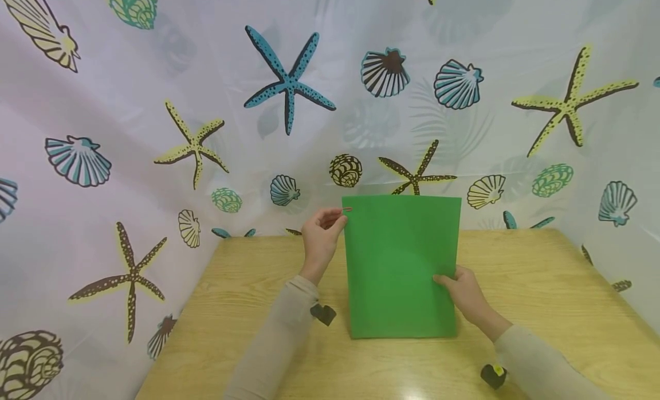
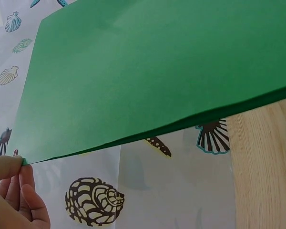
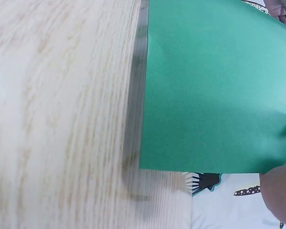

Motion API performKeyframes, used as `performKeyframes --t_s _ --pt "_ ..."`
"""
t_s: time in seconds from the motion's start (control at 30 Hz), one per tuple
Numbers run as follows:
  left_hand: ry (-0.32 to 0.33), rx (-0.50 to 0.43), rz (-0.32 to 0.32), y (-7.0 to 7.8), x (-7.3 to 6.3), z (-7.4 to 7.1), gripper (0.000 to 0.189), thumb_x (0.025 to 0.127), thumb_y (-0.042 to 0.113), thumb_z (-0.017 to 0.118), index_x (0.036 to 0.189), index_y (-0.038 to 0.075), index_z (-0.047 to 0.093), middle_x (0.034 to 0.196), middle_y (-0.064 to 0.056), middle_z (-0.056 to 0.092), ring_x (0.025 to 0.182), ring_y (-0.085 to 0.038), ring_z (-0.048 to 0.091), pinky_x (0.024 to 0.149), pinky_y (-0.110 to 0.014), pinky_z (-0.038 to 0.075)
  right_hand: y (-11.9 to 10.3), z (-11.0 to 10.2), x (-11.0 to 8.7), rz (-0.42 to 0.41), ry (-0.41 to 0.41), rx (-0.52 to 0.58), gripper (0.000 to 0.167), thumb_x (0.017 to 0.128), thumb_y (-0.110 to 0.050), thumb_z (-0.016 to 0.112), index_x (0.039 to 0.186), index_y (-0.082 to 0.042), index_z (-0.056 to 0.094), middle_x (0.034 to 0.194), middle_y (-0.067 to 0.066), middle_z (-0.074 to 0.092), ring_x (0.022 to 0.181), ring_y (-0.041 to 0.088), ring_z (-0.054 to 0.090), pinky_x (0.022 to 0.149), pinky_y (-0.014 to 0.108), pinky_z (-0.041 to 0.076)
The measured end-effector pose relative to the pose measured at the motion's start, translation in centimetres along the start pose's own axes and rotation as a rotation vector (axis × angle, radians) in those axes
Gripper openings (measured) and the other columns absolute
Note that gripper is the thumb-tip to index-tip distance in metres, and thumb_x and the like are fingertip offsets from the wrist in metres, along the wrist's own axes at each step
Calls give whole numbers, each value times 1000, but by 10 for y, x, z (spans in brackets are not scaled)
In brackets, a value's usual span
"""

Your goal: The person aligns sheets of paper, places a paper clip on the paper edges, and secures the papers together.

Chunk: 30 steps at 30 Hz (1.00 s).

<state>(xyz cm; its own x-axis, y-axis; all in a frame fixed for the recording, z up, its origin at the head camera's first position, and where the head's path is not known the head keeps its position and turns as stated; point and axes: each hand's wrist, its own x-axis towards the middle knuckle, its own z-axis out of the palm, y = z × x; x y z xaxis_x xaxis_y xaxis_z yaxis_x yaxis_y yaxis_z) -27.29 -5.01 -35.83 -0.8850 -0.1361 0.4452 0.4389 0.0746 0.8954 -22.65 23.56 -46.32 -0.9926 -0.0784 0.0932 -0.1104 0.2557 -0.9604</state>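
Note:
Green paper [image 1: 402, 265] stands upright on the table, its lower edge at the tabletop. Along one edge in the left wrist view, the green paper [image 2: 148, 71] seems to have a second, darker layer behind it. My left hand [image 1: 321, 236] pinches its upper left corner between thumb and fingers. A thin pinkish-red strip [image 1: 347, 208], perhaps a paper clip, shows at that corner; it is too small to tell. With the thumb in front and fingers behind, my right hand [image 1: 466, 294] grips the right edge, below its middle. In the right wrist view the right hand [image 3: 281, 193] is mostly cut off.
A light wooden table [image 1: 247, 291] lies under the paper. White curtain [image 1: 309, 159] printed with shells and starfish hangs behind and at both sides. Dark small devices [image 1: 323, 314] sit by the wrists.

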Motion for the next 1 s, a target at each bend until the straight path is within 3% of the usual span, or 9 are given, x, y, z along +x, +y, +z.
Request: performKeyframes --t_s 0.27,0.77,1.0 --pt "3 1 5 2 0 -1 17 84 -2 68 99 -9 66 94 -20 67 85 -28 64 75 -25 54 1 0 2 0 -6 12 40 97 -7 47 128 18 43 118 30 57 91 8 63 81 29 53" --pt "13 11 -7 3 -1 -1 17 84 -1 68 100 -8 67 95 -18 68 84 -22 63 74 -24 54 -1 1 2 1 -4 13 41 97 -8 48 129 18 42 120 31 55 92 10 63 81 30 54" --pt "3 -15 -21 -30 11 0 19 85 5 70 102 -3 68 96 -15 68 84 -20 63 74 -24 53 0 2 2 1 2 1 40 97 -8 48 128 18 44 119 30 56 93 10 62 83 29 53"
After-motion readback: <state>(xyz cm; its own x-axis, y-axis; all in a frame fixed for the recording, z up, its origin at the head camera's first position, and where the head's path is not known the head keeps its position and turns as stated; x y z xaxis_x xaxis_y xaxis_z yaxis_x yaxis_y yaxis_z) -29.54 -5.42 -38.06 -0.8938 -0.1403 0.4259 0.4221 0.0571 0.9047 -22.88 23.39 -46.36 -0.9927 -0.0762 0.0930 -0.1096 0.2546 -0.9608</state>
